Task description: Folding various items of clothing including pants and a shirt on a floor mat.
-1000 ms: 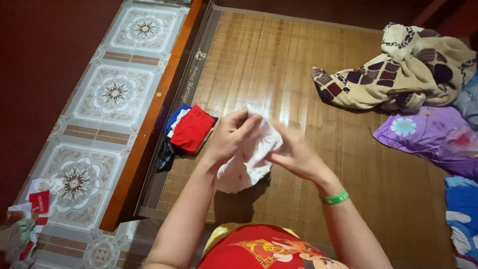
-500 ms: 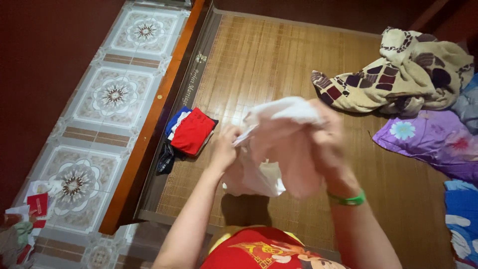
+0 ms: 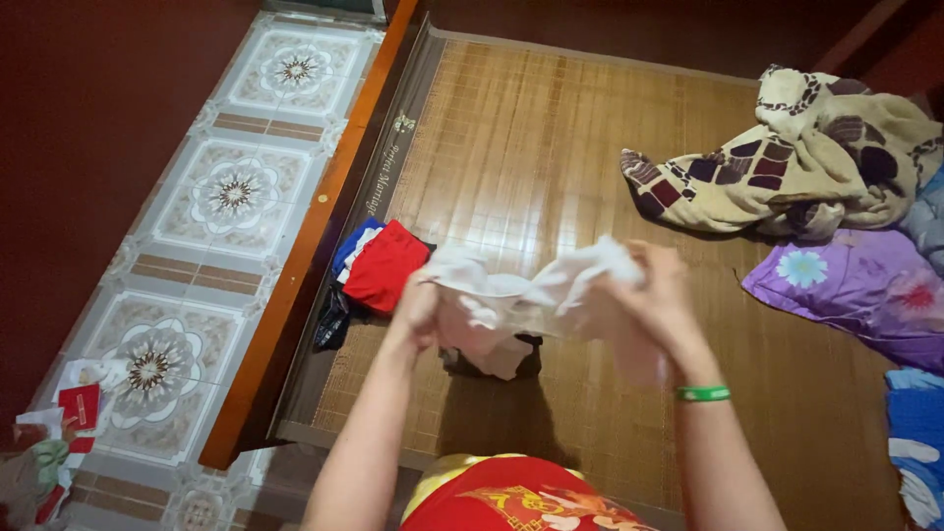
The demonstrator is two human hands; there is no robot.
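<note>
A crumpled white garment (image 3: 526,300) hangs stretched between both hands above the bamboo mat (image 3: 551,177). My left hand (image 3: 421,305) grips its left end. Its right end is bunched in my right hand (image 3: 661,290), whose wrist wears a green band (image 3: 702,393). Part of the cloth droops below the hands and throws a shadow on the mat. Just left of my left hand lies a small stack of folded clothes (image 3: 379,264), red on top with blue and white beneath.
A patterned cream and brown blanket (image 3: 796,157) lies heaped at the far right, with a purple flowered pillow (image 3: 855,290) and blue cloth (image 3: 919,442) nearer. The wooden bed edge (image 3: 295,265) borders a tiled floor (image 3: 197,216) on the left, where small clothes and red paper (image 3: 59,423) lie.
The hands, close together a second ago, have spread apart and pulled the white garment out sideways. My right hand rose with the cloth, then came down level with the left.
</note>
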